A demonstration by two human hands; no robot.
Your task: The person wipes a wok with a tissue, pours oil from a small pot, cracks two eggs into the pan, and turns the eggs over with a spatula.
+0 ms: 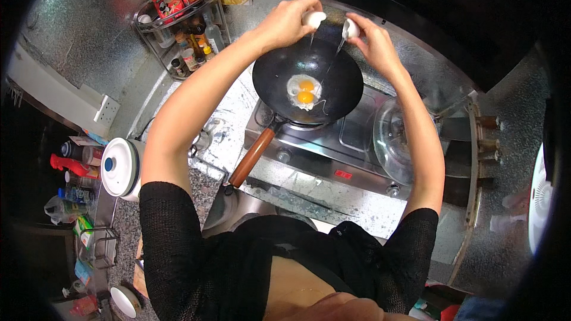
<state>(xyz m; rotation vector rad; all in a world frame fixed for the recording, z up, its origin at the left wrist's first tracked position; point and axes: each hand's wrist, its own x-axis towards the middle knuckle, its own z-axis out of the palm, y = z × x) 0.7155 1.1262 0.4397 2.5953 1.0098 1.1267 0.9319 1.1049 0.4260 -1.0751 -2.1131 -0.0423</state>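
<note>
Above the far rim of a black wok (273, 77), my left hand (292, 22) grips one half of a white eggshell (314, 20). My right hand (376, 44) pinches the other eggshell half (351, 28) a short way to the right. Clear egg white (340, 46) hangs in strands from both halves toward the wok. Two orange yolks (306, 91) lie close together in the wok, ringed by egg white that is turning opaque at its edge. The wok's brown wooden handle (253, 157) points toward me, to the lower left.
The wok sits on the left burner of a steel gas stove (321, 148). A glass lid (392, 139) lies on its right side, under my right forearm. Back left stands a rack (178, 21) of bottles and seasonings. A white lidded pot (119, 166) is at the left, and knives (458, 129) hang at the right.
</note>
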